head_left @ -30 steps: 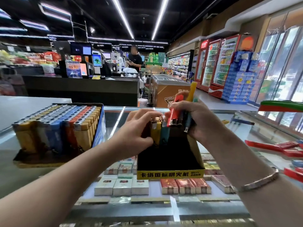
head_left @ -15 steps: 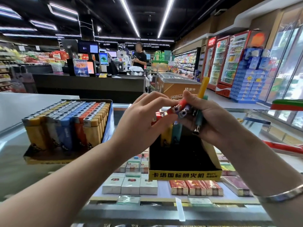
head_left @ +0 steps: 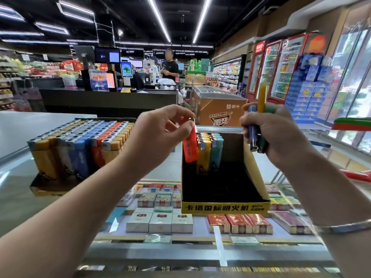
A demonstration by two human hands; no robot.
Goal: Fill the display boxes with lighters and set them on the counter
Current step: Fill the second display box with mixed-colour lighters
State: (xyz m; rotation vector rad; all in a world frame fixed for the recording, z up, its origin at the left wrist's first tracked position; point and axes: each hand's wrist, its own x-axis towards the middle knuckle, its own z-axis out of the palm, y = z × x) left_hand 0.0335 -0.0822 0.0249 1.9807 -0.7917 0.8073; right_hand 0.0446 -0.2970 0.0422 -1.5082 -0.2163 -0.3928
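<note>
Since a moment ago the hands have parted: left hand (head_left: 158, 131) pinches a red lighter (head_left: 190, 146) by its top, hanging at the display box (head_left: 224, 205) beside the yellow and teal lighters (head_left: 209, 149) standing inside. Right hand (head_left: 269, 131) grips a bundle of lighters (head_left: 256, 125), perhaps four. Full box (head_left: 66, 149) sits left on the glass counter (head_left: 18, 177).

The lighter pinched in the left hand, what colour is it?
Red-orange plastic lighter, pinched by its top; seen in the head view.
</note>
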